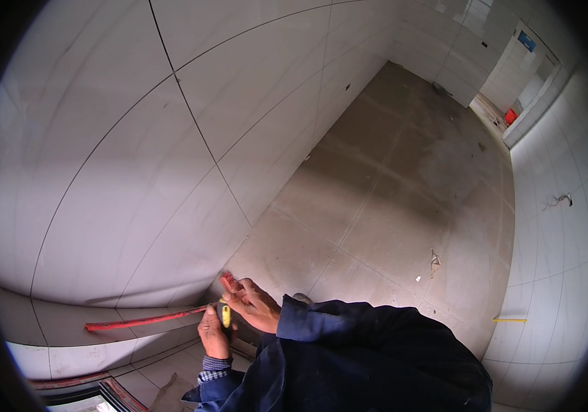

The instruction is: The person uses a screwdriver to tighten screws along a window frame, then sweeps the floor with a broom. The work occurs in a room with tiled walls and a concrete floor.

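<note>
My two hands meet near the wall's foot, low in the head view. My left hand (211,334) is closed round a small black-and-yellow tool (225,315), whose exact kind I cannot make out. Just right of it, my right hand (256,307) has its fingers bent round a short red piece (227,279) that sticks out past the fingertips. A long, thin red strip (146,321) stretches along the ledge from the left. Its right end reaches the hands, and whether it is gripped there is hidden.
A pale tiled wall (129,165) rises on the left above a low tiled ledge (60,324). Dusty floor tiles (349,220) run to a doorway (514,75) at the far right. Wires (563,200) poke from the right wall, near a yellow strip (510,320). A dark frame (102,395) is at bottom left.
</note>
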A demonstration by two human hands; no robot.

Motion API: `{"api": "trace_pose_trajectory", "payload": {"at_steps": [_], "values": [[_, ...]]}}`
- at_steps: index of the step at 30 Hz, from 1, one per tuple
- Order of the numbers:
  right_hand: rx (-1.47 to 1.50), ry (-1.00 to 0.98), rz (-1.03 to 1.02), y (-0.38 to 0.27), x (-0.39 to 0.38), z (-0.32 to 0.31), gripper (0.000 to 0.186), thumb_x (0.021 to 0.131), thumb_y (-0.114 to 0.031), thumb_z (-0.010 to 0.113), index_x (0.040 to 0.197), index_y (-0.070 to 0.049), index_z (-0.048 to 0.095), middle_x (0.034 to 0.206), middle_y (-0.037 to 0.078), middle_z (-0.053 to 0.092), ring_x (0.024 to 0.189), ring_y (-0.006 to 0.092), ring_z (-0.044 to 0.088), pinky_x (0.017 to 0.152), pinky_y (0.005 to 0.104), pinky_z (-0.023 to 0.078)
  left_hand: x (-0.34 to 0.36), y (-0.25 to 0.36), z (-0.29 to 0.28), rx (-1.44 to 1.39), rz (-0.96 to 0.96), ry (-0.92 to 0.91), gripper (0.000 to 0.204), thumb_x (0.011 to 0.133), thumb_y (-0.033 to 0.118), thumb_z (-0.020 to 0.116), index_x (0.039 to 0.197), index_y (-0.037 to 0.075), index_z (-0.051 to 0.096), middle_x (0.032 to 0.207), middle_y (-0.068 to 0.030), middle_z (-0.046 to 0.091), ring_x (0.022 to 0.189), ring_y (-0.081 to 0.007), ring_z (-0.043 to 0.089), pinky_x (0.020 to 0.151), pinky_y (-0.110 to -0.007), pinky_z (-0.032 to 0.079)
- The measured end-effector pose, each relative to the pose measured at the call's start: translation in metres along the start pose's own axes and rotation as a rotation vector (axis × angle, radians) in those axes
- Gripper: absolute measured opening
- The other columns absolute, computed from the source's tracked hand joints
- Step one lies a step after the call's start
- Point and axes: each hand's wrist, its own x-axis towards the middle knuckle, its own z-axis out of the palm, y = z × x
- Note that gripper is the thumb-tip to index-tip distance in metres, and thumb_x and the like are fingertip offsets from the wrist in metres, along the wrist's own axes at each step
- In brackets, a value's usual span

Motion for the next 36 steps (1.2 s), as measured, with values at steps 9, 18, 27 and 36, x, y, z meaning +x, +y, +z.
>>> {"api": "trace_pose_trajectory", "payload": {"at_steps": [9,18,27,36], "values": [[-0.146,-0.010,0.090,0.012,0.006,-0.019,0.050,0.102,-0.040,0.068,0.124,0.003,0.056,0.108,0.018,0.072,0.098,0.0251,0.073,0.083,0.0350,0.058,-0.045,-0.138,-0.099,0.563,-0.306,0.037,0.068,0.105,0.065,0.046,0.104,0.003,0.074,0.079,-0.0101,0.073,0.070,-0.0262,0.069,0.063,-0.037,0.051],[-0.200,-0.124,0.083,0.042,0.011,-0.013,0.038,0.099,-0.029,0.072,0.117,0.002,0.060,0.105,0.015,0.073,0.098,0.0244,0.073,0.085,0.0355,0.058,-0.080,-0.202,-0.082,0.666,-0.478,0.034,0.066,0.105,0.063,0.045,0.105,0.004,0.074,0.082,-0.0116,0.073,0.074,-0.0280,0.068,0.066,-0.038,0.051],[-0.258,-0.267,0.115,0.024,0.012,-0.007,0.030,0.094,-0.029,0.069,0.101,0.000,0.063,0.093,0.017,0.073,0.090,0.0289,0.072,0.081,0.0394,0.056,-0.074,-0.204,-0.076,0.675,-0.508,0.049,0.064,0.105,0.061,0.044,0.106,0.005,0.074,0.085,-0.0131,0.073,0.077,-0.0298,0.068,0.069,-0.040,0.052],[-0.266,-0.306,0.127,0.036,0.011,-0.005,0.031,0.096,-0.029,0.071,0.106,-0.001,0.063,0.093,0.015,0.072,0.089,0.0254,0.072,0.081,0.0381,0.056,-0.071,-0.212,-0.070,0.664,-0.523,0.046,0.063,0.105,0.060,0.043,0.107,0.005,0.074,0.088,-0.0145,0.072,0.081,-0.0315,0.068,0.072,-0.041,0.052]]}}
